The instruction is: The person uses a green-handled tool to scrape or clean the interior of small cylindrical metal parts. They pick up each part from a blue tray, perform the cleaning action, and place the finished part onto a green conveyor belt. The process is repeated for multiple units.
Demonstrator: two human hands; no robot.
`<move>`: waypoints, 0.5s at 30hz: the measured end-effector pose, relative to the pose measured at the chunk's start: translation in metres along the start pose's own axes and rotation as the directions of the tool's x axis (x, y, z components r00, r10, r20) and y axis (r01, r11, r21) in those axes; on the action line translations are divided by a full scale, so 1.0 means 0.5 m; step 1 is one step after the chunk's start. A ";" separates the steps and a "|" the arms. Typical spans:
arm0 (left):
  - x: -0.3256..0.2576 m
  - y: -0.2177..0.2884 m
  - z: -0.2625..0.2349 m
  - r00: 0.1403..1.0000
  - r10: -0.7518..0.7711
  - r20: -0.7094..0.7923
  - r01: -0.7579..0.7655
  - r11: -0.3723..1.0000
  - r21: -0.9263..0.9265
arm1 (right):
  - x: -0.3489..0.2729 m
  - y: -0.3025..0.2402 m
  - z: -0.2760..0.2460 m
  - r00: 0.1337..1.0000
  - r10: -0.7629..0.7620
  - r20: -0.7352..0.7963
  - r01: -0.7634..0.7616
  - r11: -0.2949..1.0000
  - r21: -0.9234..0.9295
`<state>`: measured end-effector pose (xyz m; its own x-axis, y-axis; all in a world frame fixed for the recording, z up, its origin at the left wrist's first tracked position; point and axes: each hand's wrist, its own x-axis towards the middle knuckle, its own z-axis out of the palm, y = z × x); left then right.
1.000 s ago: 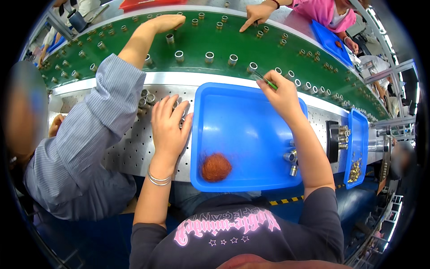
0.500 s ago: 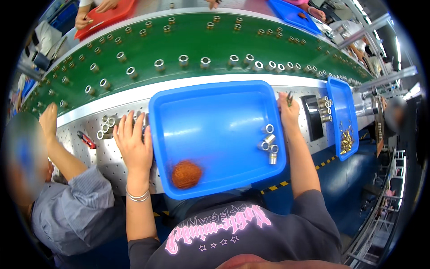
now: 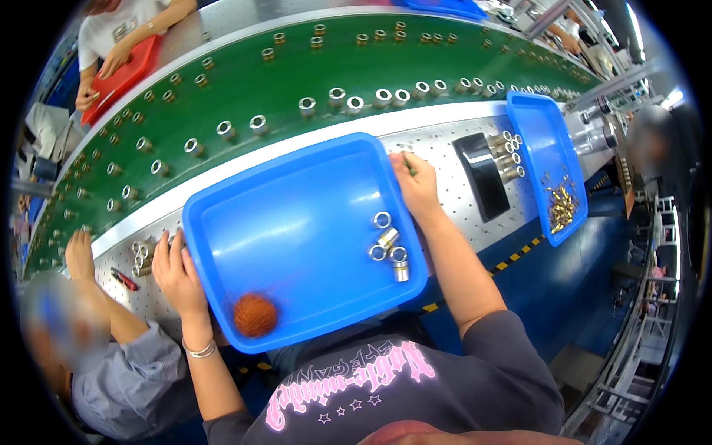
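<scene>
Both of my grips rest on the blue tray (image 3: 297, 222): left hand (image 3: 176, 271) flat, fingers spread, against its left edge; right hand (image 3: 417, 184) curled at its far right corner, pinching a thin green stick (image 3: 406, 162). Metal rings (image 3: 389, 246) lie inside near the tray's right wall, an orange scrub ball (image 3: 255, 314) near its front.

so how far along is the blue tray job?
Looks early. Done: four metal rings lie in the big blue tray beside an orange scrub ball. In hand: left hand rests by the loose rings at the tray's left edge; right hand pinches a thin green stick. Left: many rings on the green belt.
</scene>
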<state>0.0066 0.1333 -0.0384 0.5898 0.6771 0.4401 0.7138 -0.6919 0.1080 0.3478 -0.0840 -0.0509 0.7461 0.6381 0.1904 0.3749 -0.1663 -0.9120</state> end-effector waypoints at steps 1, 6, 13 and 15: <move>-0.002 0.000 -0.002 1.000 -0.006 0.001 0.006 1.000 -0.004 | 0.001 -0.001 0.005 1.000 0.003 -0.008 -0.003 1.000 0.016; -0.006 -0.011 0.007 1.000 0.001 0.007 -0.001 1.000 -0.009 | 0.002 -0.007 0.003 0.997 0.074 0.009 -0.074 0.997 0.002; -0.007 -0.012 0.002 0.999 -0.021 0.030 0.023 0.998 -0.050 | 0.035 -0.049 -0.004 0.999 0.032 -0.032 -0.034 0.997 -0.066; -0.011 -0.016 -0.003 0.998 -0.046 0.039 0.049 0.996 -0.080 | 0.096 -0.068 -0.021 0.990 -0.126 -0.062 0.118 0.986 -0.115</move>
<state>-0.0030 0.1348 -0.0404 0.5705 0.7175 0.3996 0.7094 -0.6757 0.2005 0.3767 -0.0556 -0.0069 0.7257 0.6060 0.3259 0.5214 -0.1754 -0.8351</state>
